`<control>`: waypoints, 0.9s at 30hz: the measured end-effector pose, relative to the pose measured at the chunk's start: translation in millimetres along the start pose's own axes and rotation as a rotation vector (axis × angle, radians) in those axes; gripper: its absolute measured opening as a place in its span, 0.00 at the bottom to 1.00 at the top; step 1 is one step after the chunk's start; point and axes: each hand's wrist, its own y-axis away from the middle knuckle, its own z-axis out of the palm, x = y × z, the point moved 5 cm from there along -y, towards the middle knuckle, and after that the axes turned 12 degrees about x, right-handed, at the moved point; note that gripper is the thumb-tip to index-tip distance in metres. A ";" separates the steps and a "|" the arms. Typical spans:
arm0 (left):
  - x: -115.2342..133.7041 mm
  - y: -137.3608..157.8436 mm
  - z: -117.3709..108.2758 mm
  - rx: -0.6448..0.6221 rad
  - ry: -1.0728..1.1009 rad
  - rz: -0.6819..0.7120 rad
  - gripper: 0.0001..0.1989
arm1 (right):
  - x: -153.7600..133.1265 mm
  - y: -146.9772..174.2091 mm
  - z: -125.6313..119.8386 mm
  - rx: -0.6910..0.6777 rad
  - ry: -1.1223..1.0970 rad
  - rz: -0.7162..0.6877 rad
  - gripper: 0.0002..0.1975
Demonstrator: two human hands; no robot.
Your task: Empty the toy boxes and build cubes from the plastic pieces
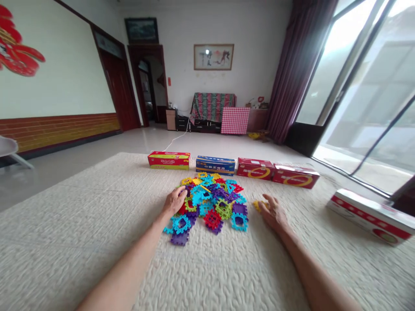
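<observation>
A heap of interlocking plastic building tiles [206, 209] in blue, purple, red, green and yellow lies on a cream quilted cover. At the heap's left edge is my left hand [175, 200], its fingers curled down among purple and red tiles; what they grip is hidden. To the right of the heap and apart from it, my right hand [272, 212] is closed on a yellow building tile [257, 204], with the thumb and fingers partly covering it. A blue tile [239, 221] with a round opening lies at the heap's near right side.
Behind the heap stand a red and yellow-green box [169, 161], a blue box [215, 166] and two dark red boxes [255, 169]. A white and red box [372, 216] lies at the far right. The quilted cover [97, 207] spreads around them.
</observation>
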 end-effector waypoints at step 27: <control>77.1 -22.0 29.1 -0.157 -0.087 0.357 0.18 | -5.4 25.5 -1.7 -0.079 0.073 -0.216 0.18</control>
